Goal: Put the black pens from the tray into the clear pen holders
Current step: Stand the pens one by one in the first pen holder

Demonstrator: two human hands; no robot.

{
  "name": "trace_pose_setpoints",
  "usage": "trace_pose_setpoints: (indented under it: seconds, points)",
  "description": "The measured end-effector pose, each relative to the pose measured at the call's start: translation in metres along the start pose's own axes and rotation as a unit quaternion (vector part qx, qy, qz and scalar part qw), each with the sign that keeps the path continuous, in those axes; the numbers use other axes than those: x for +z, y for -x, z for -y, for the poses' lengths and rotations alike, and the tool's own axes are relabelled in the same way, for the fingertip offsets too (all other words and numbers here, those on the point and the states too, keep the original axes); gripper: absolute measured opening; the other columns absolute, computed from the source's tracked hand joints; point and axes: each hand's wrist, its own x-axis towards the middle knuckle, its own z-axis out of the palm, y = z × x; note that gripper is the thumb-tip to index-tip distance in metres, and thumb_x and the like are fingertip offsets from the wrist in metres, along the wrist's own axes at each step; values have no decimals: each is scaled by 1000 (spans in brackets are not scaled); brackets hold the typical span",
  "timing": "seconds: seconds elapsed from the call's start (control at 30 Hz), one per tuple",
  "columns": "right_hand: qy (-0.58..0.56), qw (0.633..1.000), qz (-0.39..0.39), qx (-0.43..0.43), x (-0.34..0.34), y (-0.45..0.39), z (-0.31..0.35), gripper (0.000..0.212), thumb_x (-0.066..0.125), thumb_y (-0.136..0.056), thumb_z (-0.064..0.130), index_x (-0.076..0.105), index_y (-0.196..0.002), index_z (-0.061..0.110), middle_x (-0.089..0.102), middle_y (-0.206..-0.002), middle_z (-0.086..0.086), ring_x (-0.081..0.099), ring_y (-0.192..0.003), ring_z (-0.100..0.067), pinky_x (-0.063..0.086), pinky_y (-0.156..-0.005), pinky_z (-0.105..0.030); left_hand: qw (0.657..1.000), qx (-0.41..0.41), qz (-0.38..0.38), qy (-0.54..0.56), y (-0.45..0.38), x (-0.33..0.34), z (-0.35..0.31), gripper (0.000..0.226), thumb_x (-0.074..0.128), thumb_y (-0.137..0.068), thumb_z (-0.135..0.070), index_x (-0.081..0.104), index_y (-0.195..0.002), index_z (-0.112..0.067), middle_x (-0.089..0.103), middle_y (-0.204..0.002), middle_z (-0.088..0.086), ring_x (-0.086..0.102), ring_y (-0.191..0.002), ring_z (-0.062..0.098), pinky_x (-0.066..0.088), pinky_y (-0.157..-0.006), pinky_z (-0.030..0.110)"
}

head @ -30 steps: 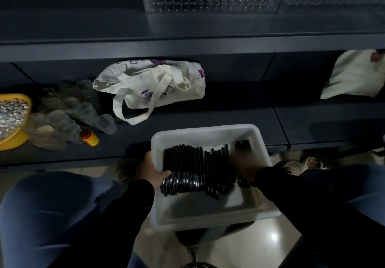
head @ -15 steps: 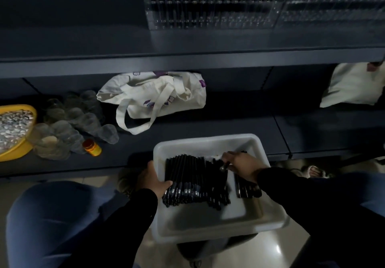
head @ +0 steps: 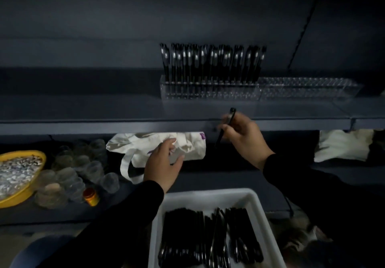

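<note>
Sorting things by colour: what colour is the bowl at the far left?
Yellow; the bowl shows in the head view, the only view.

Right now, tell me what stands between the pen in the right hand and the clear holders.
Nothing visible. The right hand pinches a black pen in front of the upper shelf's edge, and the shelf surface up to the clear pen holders is bare. The left holder's back rows are already filled.

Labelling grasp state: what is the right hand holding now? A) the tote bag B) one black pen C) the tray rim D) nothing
B: the right hand pinches a single black pen in front of the upper shelf edge, below the clear pen holders; the tray sits lower, untouched.
</note>
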Motion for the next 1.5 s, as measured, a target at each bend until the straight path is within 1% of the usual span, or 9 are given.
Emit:
trace_pose_setpoints:
  seconds: [0.13,0.3,0.47,0.67,0.87,1.03,1.17,1.33,1.5]
  points:
    - [-16,999,-33,-40,-13,-45,41,25,45,-95,1,45,-94,26,62,-92,-6,60,-82,-4,46,-73,-18,992,92,-84,-14,-41,-27,-30,42,64,-89,-24,51,-128,-15,54,-125,0,48,-117,16,34,-95,21]
    - [41,996,-53,-65,-14,-101,74,10,45,-96,9,42,-91,17,57,-93,-13,49,-72,-11,41,-65,-23,990,59,-123,-37,-99,-42,-45,46,63,-90,-29,49,-130,-12,47,-131,5,41,-123,23,34,-104,32]
    - [96,992,-25,-80,-1,-143,82,8,42,-100,17,45,-94,18,56,-91,-2,49,-75,-10,41,-70,-21,992,-7,-115,-48,-144,-46,-41,68,65,-85,-42,39,-141,-13,39,-142,12,34,-130,30,29,-107,36]
    - [167,981,-7,-97,8,-168,73,12,39,-101,14,46,-97,7,50,-80,6,44,-67,-3,35,-56,-4,994,-65,-32,-83,-173,-40,-24,79,53,-84,-62,27,-148,-24,36,-145,12,29,-135,31,27,-110,42]
    - [156,984,-4,-88,5,-177,67,11,37,-102,15,47,-97,12,59,-88,-2,46,-68,-9,38,-62,-20,990,-52,-27,-128,-177,-36,-20,65,50,-87,-61,41,-141,-27,47,-134,11,35,-129,30,30,-105,41]
    - [188,981,35,-37,10,-175,52,13,40,-100,12,47,-107,3,61,-93,-9,46,-65,-4,35,-60,-17,991,-51,-28,-120,-178,-36,-19,64,50,-86,-62,41,-141,-29,47,-135,10,35,-130,29,28,-108,42]
    - [196,979,-23,-38,17,-170,43,14,54,-95,15,49,-101,3,59,-92,-8,56,-79,-17,46,-68,-25,991,-47,-32,-122,-177,-35,-18,64,51,-86,-62,42,-140,-30,49,-131,10,36,-128,28,29,-106,41]
    - [163,979,-98,-72,22,-164,48,27,60,-90,9,44,-111,5,56,-75,-8,59,-72,-22,47,-65,-30,991,-43,-34,-122,-176,-35,-18,62,52,-86,-60,42,-140,-30,50,-129,9,37,-127,28,30,-105,40]
    - [147,982,-104,-61,23,-163,45,13,58,-92,8,46,-95,10,59,-74,-9,63,-71,-27,53,-65,-35,990,-43,-39,-125,-177,-34,-18,62,52,-85,-60,43,-139,-29,50,-128,10,37,-126,29,29,-105,40]
